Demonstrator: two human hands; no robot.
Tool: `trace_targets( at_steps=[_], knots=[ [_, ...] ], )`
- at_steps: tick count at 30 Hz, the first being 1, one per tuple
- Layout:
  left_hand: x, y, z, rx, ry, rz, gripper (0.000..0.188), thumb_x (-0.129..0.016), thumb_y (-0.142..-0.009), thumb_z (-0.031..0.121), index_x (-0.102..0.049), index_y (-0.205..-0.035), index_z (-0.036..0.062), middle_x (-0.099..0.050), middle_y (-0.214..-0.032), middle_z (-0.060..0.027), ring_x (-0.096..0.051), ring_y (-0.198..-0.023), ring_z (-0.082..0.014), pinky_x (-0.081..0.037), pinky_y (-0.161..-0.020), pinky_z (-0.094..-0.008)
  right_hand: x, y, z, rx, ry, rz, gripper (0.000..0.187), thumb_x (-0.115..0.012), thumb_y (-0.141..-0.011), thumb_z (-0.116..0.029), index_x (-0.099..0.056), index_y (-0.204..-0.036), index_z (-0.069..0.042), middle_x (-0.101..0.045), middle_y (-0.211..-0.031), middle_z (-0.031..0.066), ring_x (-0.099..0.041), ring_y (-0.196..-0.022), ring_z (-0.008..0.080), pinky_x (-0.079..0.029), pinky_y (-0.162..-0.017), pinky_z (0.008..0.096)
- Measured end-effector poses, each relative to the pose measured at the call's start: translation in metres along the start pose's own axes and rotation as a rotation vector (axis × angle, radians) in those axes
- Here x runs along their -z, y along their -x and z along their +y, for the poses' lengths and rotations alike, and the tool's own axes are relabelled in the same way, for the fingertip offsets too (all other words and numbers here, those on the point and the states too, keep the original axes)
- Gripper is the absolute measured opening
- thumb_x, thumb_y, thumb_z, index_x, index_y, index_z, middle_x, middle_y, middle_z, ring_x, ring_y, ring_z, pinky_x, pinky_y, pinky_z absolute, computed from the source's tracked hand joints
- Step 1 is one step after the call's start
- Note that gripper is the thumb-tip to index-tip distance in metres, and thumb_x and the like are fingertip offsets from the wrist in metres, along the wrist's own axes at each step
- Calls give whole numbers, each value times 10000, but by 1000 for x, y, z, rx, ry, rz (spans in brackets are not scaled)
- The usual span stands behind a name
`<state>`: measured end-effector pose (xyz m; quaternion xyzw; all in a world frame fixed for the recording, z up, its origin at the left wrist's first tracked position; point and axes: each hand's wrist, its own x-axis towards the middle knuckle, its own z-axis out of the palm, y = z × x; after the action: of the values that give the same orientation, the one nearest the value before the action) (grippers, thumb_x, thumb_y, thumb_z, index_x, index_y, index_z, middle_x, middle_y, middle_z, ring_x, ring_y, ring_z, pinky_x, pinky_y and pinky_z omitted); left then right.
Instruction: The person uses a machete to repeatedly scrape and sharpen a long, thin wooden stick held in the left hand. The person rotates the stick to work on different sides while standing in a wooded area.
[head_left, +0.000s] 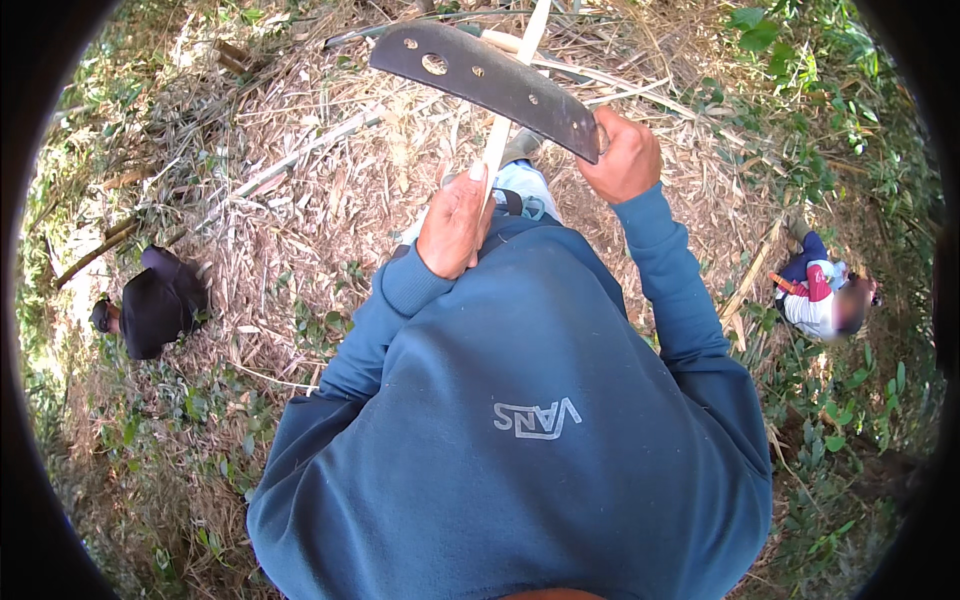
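Note:
My left hand (455,222) is closed around a pale split strip (503,125), likely bamboo, which slants up and away from my lap. My right hand (622,155) is closed at the right end of a broad dark knife blade (480,80) with a curved far edge and several holes in it. The handle is hidden in my fist. The blade lies across the strip beyond my left hand; whether it touches it I cannot tell. The lower end of the strip is hidden by my left hand.
Dry leaves and shavings cover the ground (300,230). A long thin pole (290,162) lies to the left, and more stalks lie at the far side. One person in dark clothes (165,300) is at the left, another person (815,295) at the right. Green plants (770,40) grow around.

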<state>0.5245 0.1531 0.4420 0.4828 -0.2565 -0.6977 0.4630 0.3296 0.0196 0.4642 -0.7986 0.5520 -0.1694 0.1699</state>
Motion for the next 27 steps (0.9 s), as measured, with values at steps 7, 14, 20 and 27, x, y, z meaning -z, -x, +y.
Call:
trace_targets(
  at_steps=[7,14,20,27],
  knots=[
    [-2,-4,11,-43,-38,6,345,-400,-1018,359,-463,-916,35,-413,-532,3,-350,-341,-79,-319,-325,-208,0,-28,6,-263,-94,62,246,-699,-765,-284,-672,-802,-42,-608,-595,151,-627,-547,304,-469,-543,391],
    [-5,-1,26,5,130,65,277,-424,-1016,300,-456,-1034,26,-465,-633,-40,-375,-358,-80,-331,-328,-209,-9,34,-14,37,-243,1,196,-706,-726,-200,-617,-735,-25,-577,-594,177,-611,-543,328,-447,-515,387],
    [-10,-1,27,1,99,39,284,-408,-1020,303,-445,-1109,35,-455,-642,-27,-362,-370,-65,-327,-331,-209,-15,41,-22,89,-210,11,214,-716,-711,-221,-608,-717,-36,-576,-604,181,-598,-569,369,-441,-510,402],
    [-12,4,27,25,50,62,225,-405,-1021,294,-408,-972,75,-424,-627,-6,-332,-384,-50,-299,-338,-210,-24,29,-12,-14,-212,16,257,-738,-687,-263,-612,-732,-43,-588,-620,185,-602,-597,381,-450,-531,423]
  ],
)
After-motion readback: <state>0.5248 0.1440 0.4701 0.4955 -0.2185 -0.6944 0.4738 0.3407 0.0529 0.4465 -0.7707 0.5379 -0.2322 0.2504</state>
